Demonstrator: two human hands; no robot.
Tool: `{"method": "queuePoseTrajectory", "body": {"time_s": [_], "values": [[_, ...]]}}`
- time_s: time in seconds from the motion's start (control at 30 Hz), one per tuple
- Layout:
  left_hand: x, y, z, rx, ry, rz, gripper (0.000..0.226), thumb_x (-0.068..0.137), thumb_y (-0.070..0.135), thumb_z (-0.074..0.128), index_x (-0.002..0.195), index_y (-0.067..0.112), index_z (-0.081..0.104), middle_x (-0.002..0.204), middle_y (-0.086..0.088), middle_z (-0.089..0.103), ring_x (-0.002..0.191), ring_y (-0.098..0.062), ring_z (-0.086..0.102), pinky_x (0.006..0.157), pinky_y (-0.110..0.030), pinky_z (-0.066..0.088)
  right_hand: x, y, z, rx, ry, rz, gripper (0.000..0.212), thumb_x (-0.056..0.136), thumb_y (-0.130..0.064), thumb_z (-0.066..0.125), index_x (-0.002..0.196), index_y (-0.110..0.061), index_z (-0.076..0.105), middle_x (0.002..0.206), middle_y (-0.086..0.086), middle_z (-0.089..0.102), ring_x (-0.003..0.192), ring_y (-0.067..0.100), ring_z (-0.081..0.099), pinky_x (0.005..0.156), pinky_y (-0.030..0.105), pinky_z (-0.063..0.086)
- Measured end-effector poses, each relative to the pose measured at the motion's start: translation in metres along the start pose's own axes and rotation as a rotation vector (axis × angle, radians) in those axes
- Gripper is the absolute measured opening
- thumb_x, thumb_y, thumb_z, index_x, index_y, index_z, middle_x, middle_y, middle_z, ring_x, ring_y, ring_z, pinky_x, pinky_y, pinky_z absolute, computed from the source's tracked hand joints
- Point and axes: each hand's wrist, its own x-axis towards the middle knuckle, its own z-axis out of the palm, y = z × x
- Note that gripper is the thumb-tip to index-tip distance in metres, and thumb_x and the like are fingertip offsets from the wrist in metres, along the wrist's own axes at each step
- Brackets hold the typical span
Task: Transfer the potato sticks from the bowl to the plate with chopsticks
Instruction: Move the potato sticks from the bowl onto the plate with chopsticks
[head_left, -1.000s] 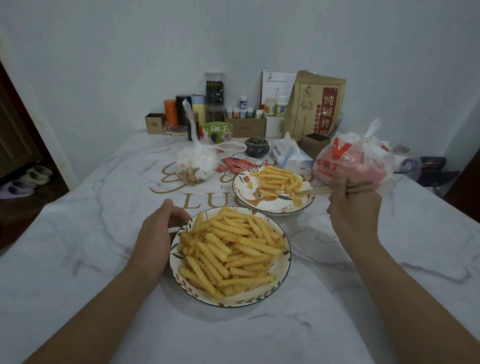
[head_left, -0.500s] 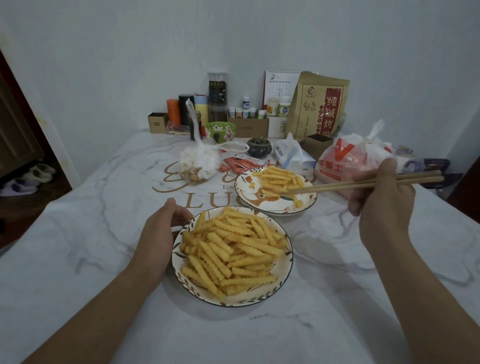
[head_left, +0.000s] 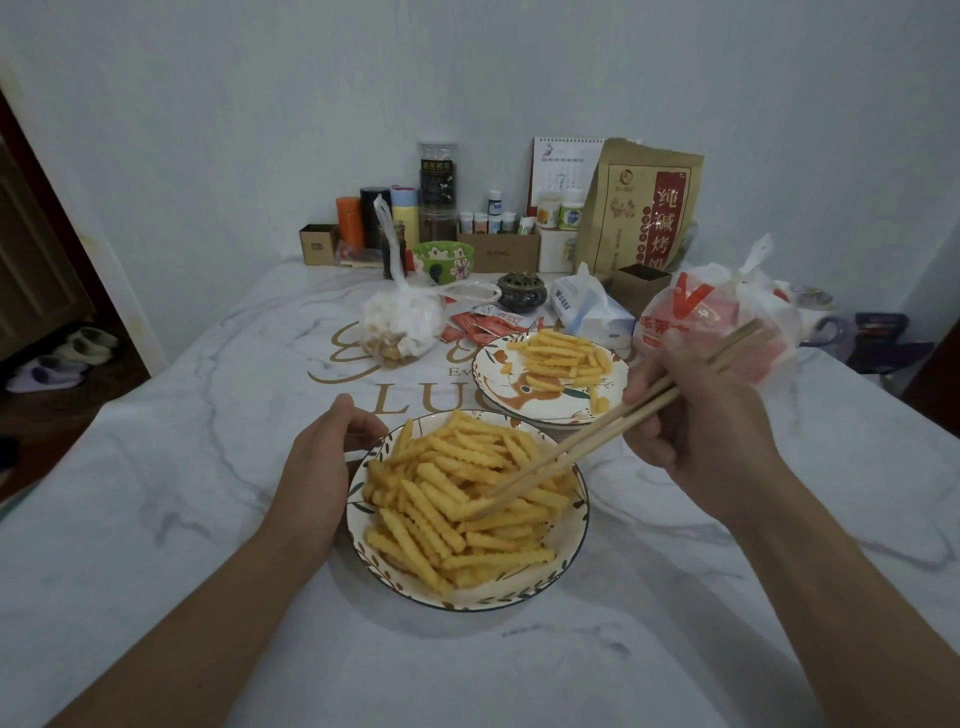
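Between the two hands, the bowl (head_left: 574, 545) of potato sticks (head_left: 457, 504) waits for the next pick.

Left hand (head_left: 317, 467) curls against the bowl's left rim, probably to keep it from sliding. Right hand (head_left: 696, 421) grips the chopsticks (head_left: 618, 421), tips lowered among the sticks; whether they already pinch one is hard to tell. Beyond the right hand's fingers, the plate (head_left: 488, 364) holds a smaller heap, placed close so the carry is short. Its right edge is hidden by that hand.
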Motion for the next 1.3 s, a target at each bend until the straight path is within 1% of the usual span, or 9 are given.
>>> {"method": "queuePoseTrajectory", "body": {"time_s": [0.13, 0.27, 0.43, 0.6, 0.77, 0.9, 1.0, 1.17, 1.3], "values": [[0.000, 0.000, 0.001, -0.007, 0.004, -0.011, 0.060, 0.108, 0.047, 0.039, 0.061, 0.025, 0.071, 0.083, 0.002, 0.075, 0.097, -0.030, 0.069, 0.106, -0.059, 0.051, 0.000, -0.006, -0.001, 0.011, 0.049, -0.027, 0.051, 0.101, -0.031, 0.048, 0.057, -0.010, 0.065, 0.048, 0.008, 0.040, 0.038, 0.016, 0.030, 0.042, 0.025, 0.017], [0.001, -0.001, 0.001, -0.006, -0.004, -0.010, 0.061, 0.109, 0.047, 0.039, 0.062, 0.025, 0.071, 0.080, 0.003, 0.075, 0.096, -0.029, 0.068, 0.106, -0.059, 0.050, 0.008, -0.006, -0.009, 0.151, 0.343, -0.130, 0.055, 0.107, -0.027, 0.045, 0.058, -0.017, 0.068, 0.054, 0.003, 0.048, 0.043, 0.013, 0.038, 0.041, 0.025, 0.023], [0.000, -0.001, 0.000, -0.006, -0.013, 0.007, 0.058, 0.107, 0.049, 0.039, 0.065, 0.024, 0.071, 0.087, -0.002, 0.076, 0.096, -0.031, 0.069, 0.105, -0.060, 0.051, 0.016, 0.008, -0.038, -0.449, 0.706, -0.240, 0.050, 0.106, -0.041, 0.044, 0.066, -0.016, 0.061, 0.049, -0.001, 0.055, 0.047, 0.017, 0.053, 0.054, 0.038, 0.047], [-0.001, -0.001, 0.000, -0.009, -0.016, 0.008, 0.056, 0.104, 0.051, 0.040, 0.066, 0.024, 0.071, 0.090, -0.006, 0.075, 0.093, -0.030, 0.068, 0.103, -0.060, 0.050, 0.016, 0.011, -0.031, -0.630, 0.682, -0.309, 0.049, 0.106, -0.032, 0.049, 0.062, -0.014, 0.060, 0.055, 0.009, 0.060, 0.040, 0.008, 0.056, 0.043, 0.024, 0.046], [-0.003, 0.001, 0.001, -0.003, -0.011, 0.003, 0.055, 0.098, 0.057, 0.042, 0.067, 0.022, 0.071, 0.091, -0.008, 0.076, 0.092, -0.033, 0.068, 0.102, -0.061, 0.051, 0.020, 0.025, -0.025, -0.743, 0.537, -0.341, 0.056, 0.105, -0.033, 0.052, 0.060, 0.001, 0.061, 0.051, 0.012, 0.060, 0.045, 0.027, 0.056, 0.048, 0.047, 0.049], [-0.002, 0.000, 0.001, -0.007, -0.005, 0.002, 0.058, 0.107, 0.049, 0.040, 0.065, 0.023, 0.071, 0.091, -0.009, 0.076, 0.091, -0.032, 0.068, 0.100, -0.058, 0.051, 0.023, 0.028, -0.020, -0.708, 0.487, -0.344, 0.047, 0.106, -0.033, 0.049, 0.061, -0.024, 0.060, 0.048, -0.011, 0.059, 0.048, 0.009, 0.060, 0.048, 0.031, 0.046], [-0.003, 0.001, 0.001, 0.002, -0.002, 0.004, 0.059, 0.108, 0.048, 0.039, 0.065, 0.023, 0.071, 0.092, -0.009, 0.076, 0.091, -0.031, 0.068, 0.099, -0.056, 0.051, 0.024, 0.031, -0.018, -0.690, 0.468, -0.387, 0.044, 0.107, -0.033, 0.047, 0.065, -0.034, 0.061, 0.051, -0.014, 0.058, 0.049, 0.004, 0.057, 0.052, 0.027, 0.042], [-0.004, 0.002, 0.001, 0.008, 0.000, 0.006, 0.060, 0.109, 0.047, 0.038, 0.066, 0.022, 0.070, 0.092, -0.008, 0.076, 0.092, -0.031, 0.069, 0.097, -0.054, 0.053, 0.021, 0.021, -0.015, -0.298, 0.559, -0.294, 0.052, 0.109, -0.031, 0.042, 0.063, -0.017, 0.064, 0.047, -0.004, 0.053, 0.041, 0.012, 0.045, 0.041, 0.025, 0.036], [-0.003, 0.001, 0.001, 0.007, -0.001, 0.017, 0.059, 0.109, 0.047, 0.039, 0.065, 0.024, 0.070, 0.089, -0.006, 0.076, 0.091, -0.029, 0.069, 0.098, -0.055, 0.052, 0.016, -0.001, -0.017, 0.082, 0.476, -0.168, 0.066, 0.109, -0.031, 0.041, 0.049, -0.022, 0.066, 0.049, 0.001, 0.051, 0.039, 0.014, 0.039, 0.042, 0.025, 0.024]]}}
